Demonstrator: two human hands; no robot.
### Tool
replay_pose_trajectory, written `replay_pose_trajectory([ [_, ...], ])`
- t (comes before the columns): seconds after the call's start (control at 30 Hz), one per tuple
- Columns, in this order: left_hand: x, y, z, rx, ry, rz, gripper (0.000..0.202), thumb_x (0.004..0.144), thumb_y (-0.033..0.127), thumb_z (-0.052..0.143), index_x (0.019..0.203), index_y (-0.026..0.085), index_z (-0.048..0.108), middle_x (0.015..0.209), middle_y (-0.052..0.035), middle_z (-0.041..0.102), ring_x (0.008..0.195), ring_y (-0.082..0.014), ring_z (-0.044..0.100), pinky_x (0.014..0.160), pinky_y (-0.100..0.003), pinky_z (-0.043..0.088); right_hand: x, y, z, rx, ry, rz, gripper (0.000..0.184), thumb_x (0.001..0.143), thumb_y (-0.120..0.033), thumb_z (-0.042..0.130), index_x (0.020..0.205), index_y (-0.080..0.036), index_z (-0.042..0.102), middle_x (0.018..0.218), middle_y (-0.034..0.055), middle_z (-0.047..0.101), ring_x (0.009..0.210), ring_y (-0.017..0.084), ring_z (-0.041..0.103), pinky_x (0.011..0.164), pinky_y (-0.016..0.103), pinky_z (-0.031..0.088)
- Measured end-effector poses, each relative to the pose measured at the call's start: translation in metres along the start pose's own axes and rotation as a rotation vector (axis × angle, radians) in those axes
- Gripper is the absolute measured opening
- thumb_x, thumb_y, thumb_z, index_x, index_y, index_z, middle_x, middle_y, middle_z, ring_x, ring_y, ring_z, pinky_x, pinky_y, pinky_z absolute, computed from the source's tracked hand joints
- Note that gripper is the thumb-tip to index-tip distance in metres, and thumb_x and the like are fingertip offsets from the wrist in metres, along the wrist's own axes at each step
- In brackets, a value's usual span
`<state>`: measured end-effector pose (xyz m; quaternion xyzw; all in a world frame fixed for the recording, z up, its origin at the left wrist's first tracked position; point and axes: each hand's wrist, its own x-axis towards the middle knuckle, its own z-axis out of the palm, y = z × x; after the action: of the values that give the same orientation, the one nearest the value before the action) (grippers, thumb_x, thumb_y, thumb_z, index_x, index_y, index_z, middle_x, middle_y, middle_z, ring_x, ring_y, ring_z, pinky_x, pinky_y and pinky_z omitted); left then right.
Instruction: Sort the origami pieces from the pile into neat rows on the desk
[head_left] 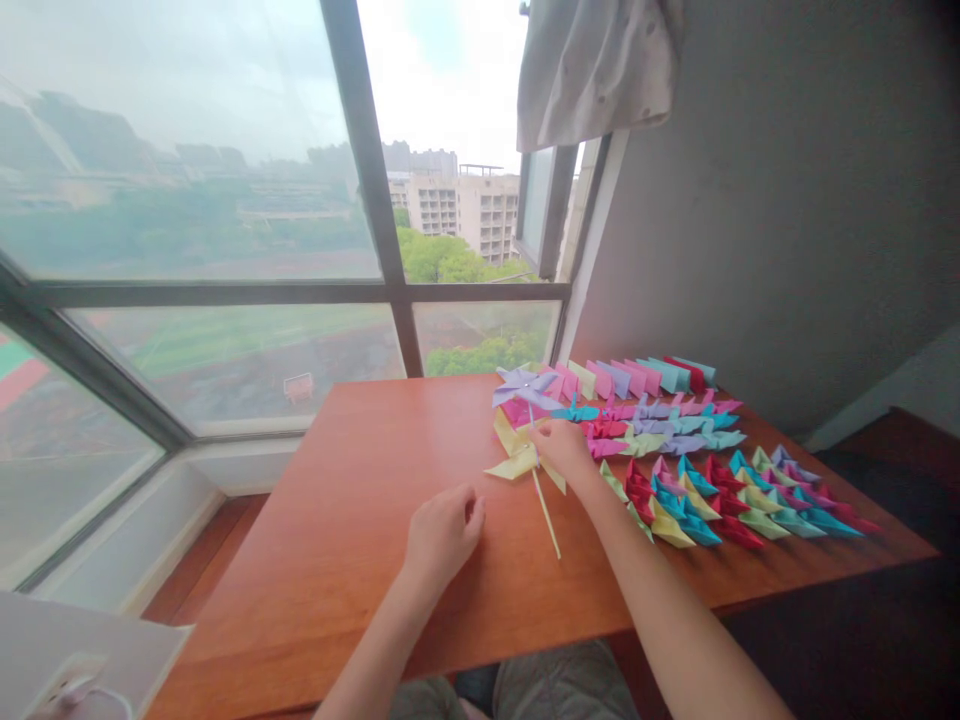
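My right hand [564,447] is closed in a pinch on the thin stick of a purple paper pinwheel [525,388], just under its blades. Behind that stick a yellow paper pinwheel [516,458] lies on the wooden table, partly covered by my fingers. A pale yellow stick [547,512] runs toward me from there; I cannot tell which pinwheel its lower part belongs to. Bits of magenta paper show beneath the purple blades. To the left, my left hand [448,525] rests on the tabletop with its fingers curled in, and nothing shows in it.
On the right of the table [360,540] stand rows of folded paper: boats [694,505] nearest, cranes [660,425] behind them, and upright folded pieces [630,378] at the back. Windows [225,360] border the far and left sides. A grey curtain [592,75] hangs above.
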<state>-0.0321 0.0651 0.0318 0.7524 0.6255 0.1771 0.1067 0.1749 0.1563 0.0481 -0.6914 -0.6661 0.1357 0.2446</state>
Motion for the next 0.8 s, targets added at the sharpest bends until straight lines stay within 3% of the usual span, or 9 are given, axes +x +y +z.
replay_pose_trajectory([
  [0.13,-0.002,-0.007,-0.001,-0.082,0.028,-0.018,0.025,0.089,0.029,0.051,0.065,0.02,0.055,0.064,-0.0036,0.064,0.062,-0.0196,0.059,0.056,-0.026,0.025,-0.005,-0.005,0.0,-0.062,0.044,0.028,0.028,0.086,-0.032,0.053,0.076,-0.017,0.074,0.077,0.0109,0.072,0.071,0.02,0.064,0.06,0.025,0.035],
  [0.23,-0.001,-0.006,0.0,-0.182,0.052,-0.018,0.023,0.088,0.029,0.053,0.067,0.02,0.056,0.064,-0.002,0.063,0.061,-0.0186,0.059,0.056,-0.026,0.029,-0.023,-0.016,0.007,-0.036,0.039,-0.023,0.025,0.087,-0.034,0.053,0.082,-0.019,0.074,0.077,0.0088,0.072,0.073,0.02,0.064,0.062,0.025,0.038],
  [0.4,0.009,-0.003,0.0,-0.411,0.105,-0.017,0.019,0.091,0.032,0.049,0.095,0.019,0.062,0.088,-0.0049,0.071,0.074,-0.0177,0.065,0.066,-0.026,0.046,-0.057,-0.047,0.036,0.383,0.049,-0.18,0.021,0.088,-0.031,0.053,0.094,-0.021,0.072,0.088,0.0044,0.073,0.076,0.017,0.065,0.071,0.026,0.047],
  [0.5,0.015,-0.006,0.0,-0.537,0.138,-0.012,0.027,0.092,0.031,0.046,0.111,0.017,0.06,0.105,-0.0097,0.07,0.09,-0.0197,0.067,0.076,-0.029,0.052,-0.07,-0.065,0.055,0.681,0.031,-0.184,0.026,0.091,-0.032,0.048,0.1,-0.02,0.07,0.096,0.0053,0.073,0.086,0.018,0.067,0.077,0.027,0.051],
  [0.6,0.011,-0.011,0.003,-0.826,0.16,-0.028,0.033,0.087,0.03,0.054,0.117,0.017,0.058,0.119,-0.0134,0.067,0.109,-0.0245,0.064,0.089,-0.035,0.052,-0.082,-0.076,0.069,0.912,0.028,-0.174,0.031,0.094,-0.033,0.043,0.11,-0.021,0.067,0.1,0.0053,0.072,0.091,0.018,0.067,0.08,0.028,0.053],
  [0.7,-0.004,-0.019,0.013,-1.113,0.177,-0.057,0.046,0.083,0.034,0.063,0.125,0.018,0.055,0.133,-0.0146,0.059,0.123,-0.0282,0.056,0.099,-0.039,0.048,-0.097,-0.078,0.079,0.983,0.032,-0.204,0.034,0.095,-0.033,0.043,0.121,-0.022,0.062,0.113,0.0055,0.07,0.103,0.018,0.065,0.091,0.03,0.051],
  [0.8,-0.019,-0.024,0.026,-1.225,0.225,-0.091,0.055,0.081,0.039,0.068,0.13,0.019,0.052,0.139,-0.0146,0.055,0.128,-0.0299,0.052,0.106,-0.041,0.044,-0.109,-0.076,0.084,0.964,0.008,-0.245,0.035,0.095,-0.031,0.045,0.124,-0.023,0.061,0.122,0.0057,0.067,0.113,0.018,0.061,0.097,0.031,0.049],
])
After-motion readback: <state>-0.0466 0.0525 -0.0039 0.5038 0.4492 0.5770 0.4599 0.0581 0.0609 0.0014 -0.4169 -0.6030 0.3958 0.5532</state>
